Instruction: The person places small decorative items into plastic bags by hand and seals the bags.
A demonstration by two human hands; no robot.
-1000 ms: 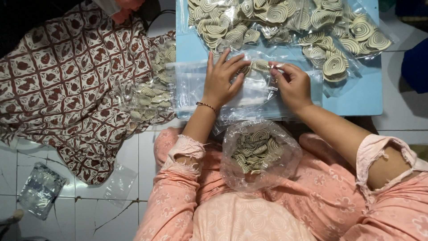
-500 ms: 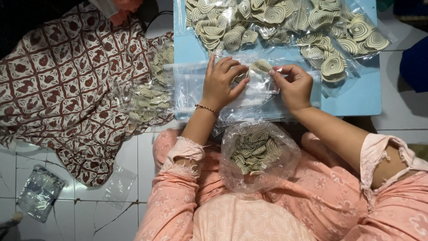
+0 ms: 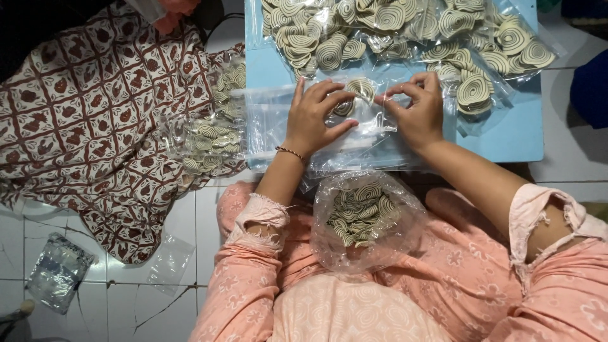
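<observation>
My left hand (image 3: 313, 114) and my right hand (image 3: 415, 111) both rest on a small clear plastic bag (image 3: 364, 130) lying on a light blue board (image 3: 506, 136). Inside the bag are one or two green-and-cream spiral crackers (image 3: 354, 95), pinched through the plastic by my fingertips. An open clear bag of spiral crackers (image 3: 361, 215) sits in my lap, between my pink-sleeved arms.
A heap of loose and bagged spiral crackers (image 3: 405, 28) covers the far part of the board. Another filled bag (image 3: 212, 139) lies at the left on a brown patterned cloth (image 3: 95, 120). Empty plastic bags (image 3: 60, 272) lie on the cracked white tile floor.
Both hands have shifted slightly on the small bag, and a spiral cracker now shows between my fingertips inside the plastic.
</observation>
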